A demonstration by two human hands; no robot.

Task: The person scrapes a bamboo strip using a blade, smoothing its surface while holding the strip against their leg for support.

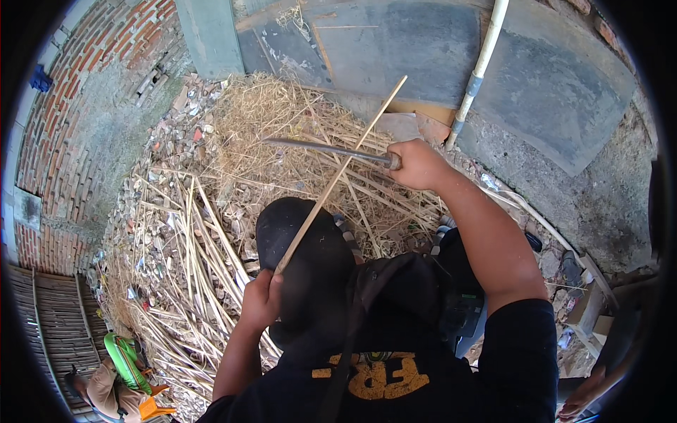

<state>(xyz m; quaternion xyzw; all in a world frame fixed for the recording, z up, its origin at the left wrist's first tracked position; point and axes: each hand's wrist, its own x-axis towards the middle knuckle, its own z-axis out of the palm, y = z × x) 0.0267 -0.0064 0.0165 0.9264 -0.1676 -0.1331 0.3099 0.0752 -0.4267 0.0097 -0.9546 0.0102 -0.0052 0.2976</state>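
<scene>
My left hand (261,302) is closed around the lower end of a long, pale bamboo strip (324,194), which slants up and away to the right. In my right hand (419,163), the fingers wrap round the handle of a machete (310,145). Its long, dark, slightly curved blade points left and crosses the strip in its upper half. Whether the edge bites into the strip, I cannot tell. Beneath both lies a heap of fine bamboo shavings (261,116).
Many loose bamboo strips (204,236) lie on rubble to the left. A brick wall (60,151) stands at left, grey panels (402,49) at the back. A white pipe (483,60) rises at far right. Another person (106,391) is at lower left; another person's hand (582,400) shows at lower right.
</scene>
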